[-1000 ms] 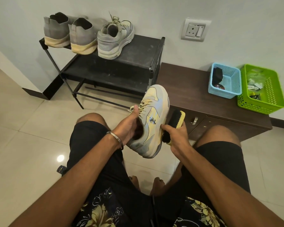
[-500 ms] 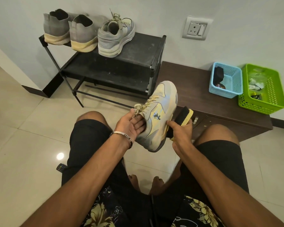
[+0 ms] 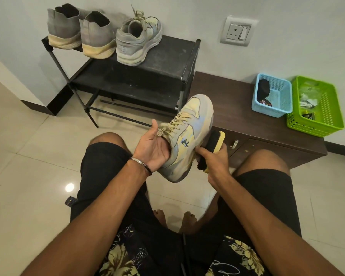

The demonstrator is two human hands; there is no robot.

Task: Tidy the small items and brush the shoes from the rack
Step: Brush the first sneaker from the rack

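The sneaker (image 3: 189, 136) has been tipped over the last second so its toe now points up and away toward the bench (image 3: 233, 100), and the brush (image 3: 213, 148) has slid from mid-sole toward the lower side edge, so the brushing of this shoe looks well under way, with three more shoes waiting on the rack (image 3: 157, 62). The left hand (image 3: 153, 148) has its fingers tucked inside the sneaker's opening, thumb spread wide; the right hand (image 3: 215, 162) is wrapped round the brush, bristles against the sole edge. On the bench, the green basket (image 3: 331, 116) holds small packets, hard to identify, and the blue basket (image 3: 283, 96) just beside it holds a dark block and a round tin.
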